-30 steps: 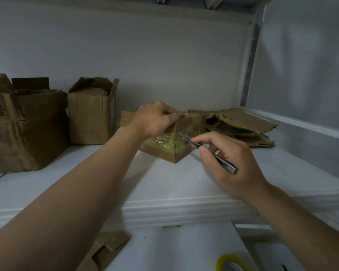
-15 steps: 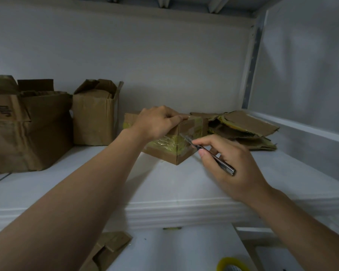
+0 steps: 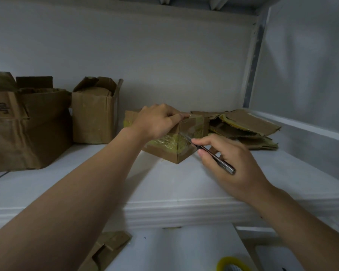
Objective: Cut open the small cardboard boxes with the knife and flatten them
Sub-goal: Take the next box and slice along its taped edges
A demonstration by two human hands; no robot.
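The left hand (image 3: 157,122) grips the taped box (image 3: 176,141) on the shelf (image 3: 106,184) while the right hand (image 3: 229,163), closed around the knife (image 3: 213,156), sets its blade against the tape.

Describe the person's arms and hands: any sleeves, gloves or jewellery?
Both forearms are bare right to the frame's edge, with no sleeves in view. The left hand and right hand wear no gloves, and no rings, watch or bracelets show. The fingernails look short and plain.

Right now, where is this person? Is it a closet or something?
Probably a storeroom or storage closet. There is a deep white shelf set between bare walls, with worn open cardboard boxes on it, a stack of flattened cardboard at the right, and a roll of yellow tape lower down.
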